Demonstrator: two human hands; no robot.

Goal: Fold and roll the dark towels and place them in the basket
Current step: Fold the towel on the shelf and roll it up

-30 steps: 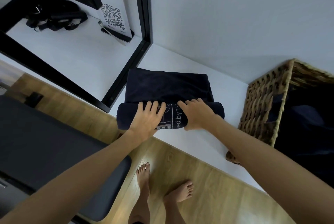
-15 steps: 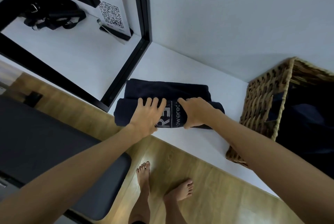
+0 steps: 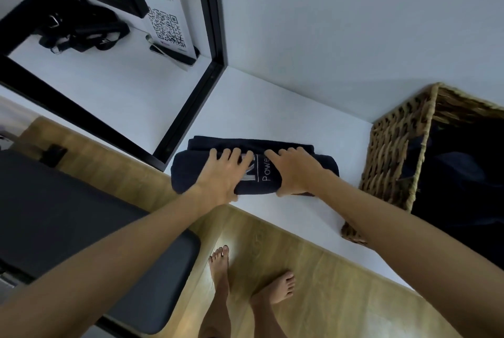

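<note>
A black strap bundle [image 3: 79, 33] and a QR-code sign [image 3: 166, 27] sat at the far left of the white worktop [image 3: 272, 108]. Near its front edge lay the dark towel [image 3: 253, 167], almost fully rolled. The left hand [image 3: 222, 174] pressed flat on the roll, fingers spread; just beside it the right hand [image 3: 296, 171] did likewise, thumb tucked under. At the right stood the wicker basket [image 3: 392, 157], dark cloth inside.

Both arms reach forward, left hand [image 3: 224, 172] and right hand [image 3: 294, 171] palm-down, fingers spread and straight.
</note>
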